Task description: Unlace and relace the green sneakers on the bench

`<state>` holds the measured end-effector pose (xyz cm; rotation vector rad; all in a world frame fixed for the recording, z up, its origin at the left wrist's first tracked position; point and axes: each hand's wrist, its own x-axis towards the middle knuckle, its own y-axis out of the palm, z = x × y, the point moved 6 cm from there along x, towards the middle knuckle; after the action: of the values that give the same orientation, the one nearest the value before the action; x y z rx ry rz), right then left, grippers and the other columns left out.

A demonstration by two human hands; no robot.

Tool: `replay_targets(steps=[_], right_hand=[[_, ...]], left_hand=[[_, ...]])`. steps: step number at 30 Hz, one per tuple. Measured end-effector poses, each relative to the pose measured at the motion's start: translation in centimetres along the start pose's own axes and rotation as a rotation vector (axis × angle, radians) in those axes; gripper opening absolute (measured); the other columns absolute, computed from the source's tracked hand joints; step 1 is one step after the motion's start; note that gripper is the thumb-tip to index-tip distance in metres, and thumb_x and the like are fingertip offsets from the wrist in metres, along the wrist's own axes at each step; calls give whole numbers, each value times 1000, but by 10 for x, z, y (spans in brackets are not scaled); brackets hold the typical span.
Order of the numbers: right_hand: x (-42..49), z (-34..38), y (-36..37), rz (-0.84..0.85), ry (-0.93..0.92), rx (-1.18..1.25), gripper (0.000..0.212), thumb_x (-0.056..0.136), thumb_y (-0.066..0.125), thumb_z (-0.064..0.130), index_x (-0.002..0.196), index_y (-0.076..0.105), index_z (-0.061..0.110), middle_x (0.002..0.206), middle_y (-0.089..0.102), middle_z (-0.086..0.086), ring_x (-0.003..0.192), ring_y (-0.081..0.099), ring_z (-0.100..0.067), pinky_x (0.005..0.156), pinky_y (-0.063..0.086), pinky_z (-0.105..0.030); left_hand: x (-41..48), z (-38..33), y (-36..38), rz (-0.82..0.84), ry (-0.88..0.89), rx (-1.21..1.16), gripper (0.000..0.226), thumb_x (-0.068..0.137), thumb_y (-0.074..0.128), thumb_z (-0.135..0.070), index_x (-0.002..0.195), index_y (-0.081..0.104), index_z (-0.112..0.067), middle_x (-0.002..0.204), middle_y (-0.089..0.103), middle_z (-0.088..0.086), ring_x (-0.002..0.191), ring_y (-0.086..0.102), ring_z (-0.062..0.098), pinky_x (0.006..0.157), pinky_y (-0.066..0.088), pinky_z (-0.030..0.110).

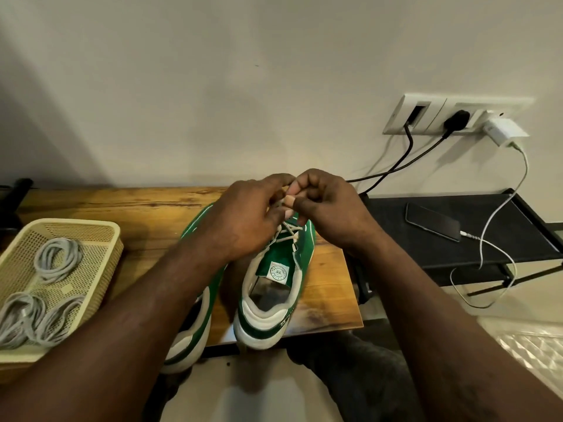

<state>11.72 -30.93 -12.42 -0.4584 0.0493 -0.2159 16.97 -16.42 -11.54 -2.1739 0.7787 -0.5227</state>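
While the green sneakers [268,328] sit on the tabletop [137,205], the left hand [243,217] and right hand [330,208] pinch one shoe's white lace [288,237]. Lacing seems midway; next, its tip needs guiding through an eyelet.

A yellow basket [76,221] is holding coiled grey cords [58,258]; a phone [432,220] is lying on a black shelf [390,214], plugged into a charger [502,132].

Left sneaker [190,345]: mostly hidden under left forearm [152,300]; only the heel and a strip of the outer edge show. Right sneaker [268,303]: toe and upper eyelets covered by left hand [243,217] and right hand [329,208]. Lace [289,234] ends lost inside the grip; which fingers pinch them, cannot tell. Tongue label [277,272] print too small to read. Basket [100,239] cut off at left edge.
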Motion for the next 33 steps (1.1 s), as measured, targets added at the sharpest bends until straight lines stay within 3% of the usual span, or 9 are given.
replay_targets(steps=[4, 10, 13, 16, 19, 21, 23, 27, 33], right_hand=[[2, -1, -8, -90, 18, -49, 4, 95, 76, 16, 95, 72, 17, 85, 78, -3, 69, 73, -16, 66, 60, -30], [-2, -5, -3, 40, 96, 38, 10, 101, 68, 10, 110, 68, 14, 86, 80, -3, 73, 77, -19, 61, 55, -23], [-5, -1, -2, -15, 108, 79, 19, 92, 80, 15, 102, 64, 9, 75, 77, -9, 66, 77, -24, 55, 54, -23], [-5, -9, -11, -142, 176, -57, 33, 86, 85, 37, 94, 67, 10, 76, 78, -5, 65, 77, -19, 59, 59, -31], [-12, -32, 2, 101, 410, -344, 51, 77, 85, 60, 100, 64, 19, 91, 75, -2, 79, 77, -19, 72, 67, -43], [-20, -41, 17, 314, 507, -438, 48, 77, 90, 48, 103, 66, 16, 97, 74, -5, 86, 77, -24, 75, 67, -46], [-20, -40, 23, 365, 462, -506, 31, 82, 88, 29, 101, 70, 11, 95, 78, -8, 86, 78, -25, 81, 65, -48], [-18, -47, 12, 284, 507, -360, 13, 87, 77, 2, 100, 74, 6, 93, 79, -9, 83, 79, -23, 80, 66, -41], [-22, -75, 4, 213, 658, -7, 13, 95, 68, -7, 104, 73, 2, 104, 76, -20, 92, 78, -30, 81, 66, -42]], left_hand=[[6, 11, -15, -104, -63, 236, 19, 102, 66, -27, 117, 78, -30, 98, 79, -5, 81, 68, 13, 74, 53, 29], [-3, 12, -4, 52, -77, 93, 35, 99, 70, -31, 134, 68, -34, 122, 75, -4, 106, 69, 18, 89, 54, 35], [-1, 0, 2, 18, -26, 132, 22, 99, 70, -32, 120, 75, -28, 100, 77, -3, 88, 70, 17, 79, 58, 38], [3, 7, 1, 14, -78, 139, 15, 102, 66, -30, 111, 78, -26, 89, 77, -8, 79, 71, 11, 80, 60, 40], [2, 10, 3, 7, -80, 161, 18, 103, 64, -31, 111, 80, -27, 100, 78, -7, 88, 70, 13, 84, 56, 35], [1, 6, 8, -4, -51, 179, 19, 101, 66, -34, 113, 80, -29, 111, 77, -7, 96, 66, 14, 84, 51, 31], [0, 5, 18, 54, -49, 183, 19, 100, 67, -37, 112, 81, -33, 112, 76, -10, 95, 64, 12, 82, 49, 31], [-7, 12, 42, 223, -82, 274, 22, 98, 66, -38, 116, 77, -42, 115, 77, -11, 99, 68, 15, 88, 58, 38], [-15, 13, 63, 116, -175, 311, 22, 94, 63, -33, 105, 82, -30, 97, 78, -3, 86, 70, 21, 81, 61, 37]])
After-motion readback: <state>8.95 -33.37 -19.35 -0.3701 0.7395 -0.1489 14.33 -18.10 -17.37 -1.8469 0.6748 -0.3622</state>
